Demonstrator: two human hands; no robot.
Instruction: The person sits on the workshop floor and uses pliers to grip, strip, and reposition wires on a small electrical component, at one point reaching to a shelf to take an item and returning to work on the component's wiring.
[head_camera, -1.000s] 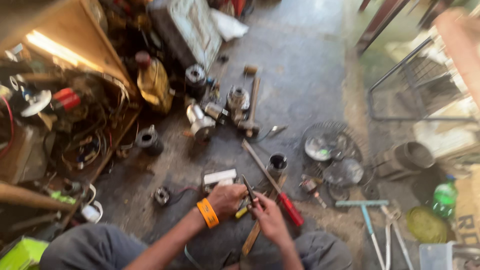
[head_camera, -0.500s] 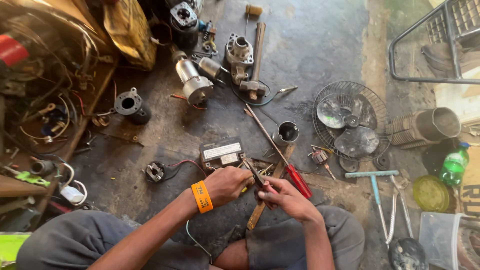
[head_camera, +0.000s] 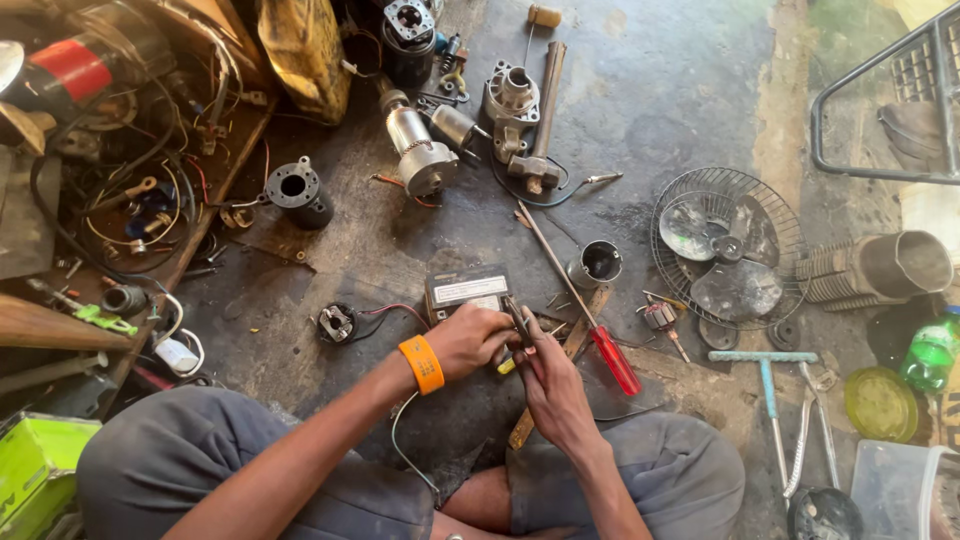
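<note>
Both hands meet over the floor right in front of the crossed legs. The left hand (head_camera: 468, 340), orange wristband on it, is curled shut around a small tool with yellow grips, looks like pliers (head_camera: 512, 330), though the jaw end is mostly hidden. The right hand (head_camera: 548, 385) is pinched closed right up against the pliers' nose, on something too small to make out.

Pliers like that should be stiff and fairly light, and those rubbery grips are the obvious place to hold; bare steel would probably be slick in a greasy shop.

Just beyond the pliers sits a small black box with a white label (head_camera: 467, 290), wires trailing left from it. Right of the pliers lies a red-handled screwdriver (head_camera: 600, 335). Farther out, a fan guard with blades (head_camera: 725, 250).
</note>
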